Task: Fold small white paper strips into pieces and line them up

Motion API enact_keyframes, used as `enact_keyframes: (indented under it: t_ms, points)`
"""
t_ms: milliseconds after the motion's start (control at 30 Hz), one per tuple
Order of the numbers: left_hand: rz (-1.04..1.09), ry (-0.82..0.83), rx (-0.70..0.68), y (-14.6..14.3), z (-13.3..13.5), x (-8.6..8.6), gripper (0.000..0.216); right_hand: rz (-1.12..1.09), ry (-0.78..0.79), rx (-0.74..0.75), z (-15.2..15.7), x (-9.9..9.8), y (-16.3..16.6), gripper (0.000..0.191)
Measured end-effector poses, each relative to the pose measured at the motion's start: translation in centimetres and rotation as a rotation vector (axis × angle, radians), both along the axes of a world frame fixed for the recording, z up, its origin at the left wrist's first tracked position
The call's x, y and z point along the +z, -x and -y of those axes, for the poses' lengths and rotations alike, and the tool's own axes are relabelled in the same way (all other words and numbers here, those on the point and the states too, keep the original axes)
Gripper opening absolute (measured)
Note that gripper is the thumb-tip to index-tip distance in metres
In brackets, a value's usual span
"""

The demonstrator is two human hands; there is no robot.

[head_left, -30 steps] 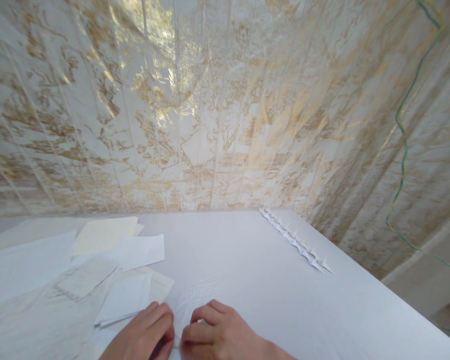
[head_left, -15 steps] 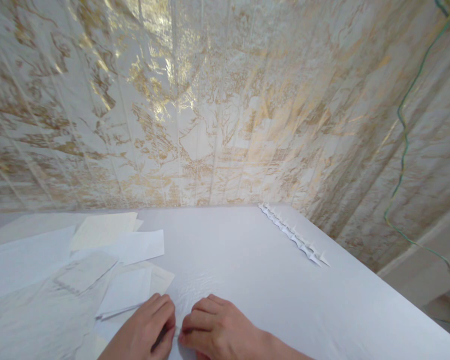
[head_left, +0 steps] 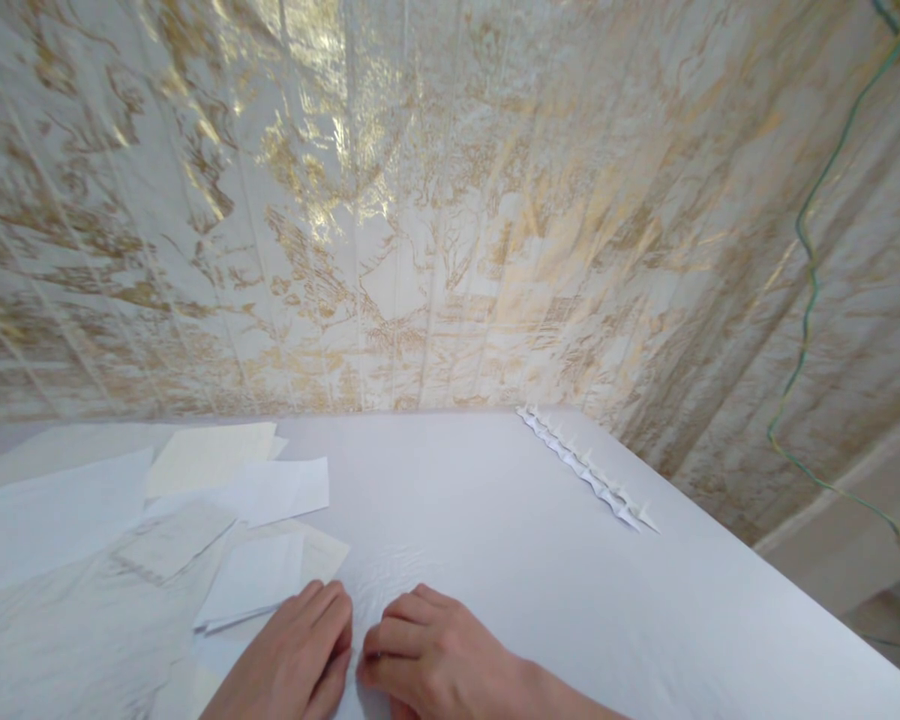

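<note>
Left hand: fingers curled in narrow over the bench; I cannot tell whether they pinch anything.
Right hand: curled likewise, just beside the left, its fingertips' hold hidden too.
Paper stack: on the bench, just past the left hand, partly over a cream sheet.
Loose sheets: spread and overlapping across the left side.
Folded paper: pointed pieces in a slanting row near the right edge, well apart from both hands.
Cord: green, hanging at right.

left fingers curled | right fingers curled | papers near left fingers
</note>
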State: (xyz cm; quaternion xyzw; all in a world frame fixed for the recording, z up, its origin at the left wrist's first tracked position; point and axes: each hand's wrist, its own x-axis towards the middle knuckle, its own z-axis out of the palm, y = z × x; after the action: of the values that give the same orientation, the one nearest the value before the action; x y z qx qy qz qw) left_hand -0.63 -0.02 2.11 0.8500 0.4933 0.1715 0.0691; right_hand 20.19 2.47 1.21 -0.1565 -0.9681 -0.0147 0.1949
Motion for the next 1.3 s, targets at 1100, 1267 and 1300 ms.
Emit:
enact_keyframes:
  t_ms: [1100,1267,1300]
  points:
    - [0.102,0.020,0.017,0.6,-0.3,0.0,0.010,0.048,0.319,0.049,-0.5,3.5,-1.7,0.022]
    - [0.125,0.147,0.040,0.1,-0.1,0.5,0.011,-0.220,0.551,-0.204,-0.5,3.0,-1.2,0.022]
    - [0.147,0.173,0.053,0.0,-0.1,0.4,0.012,-0.242,0.560,-0.265,-0.4,2.7,-0.9,0.024]
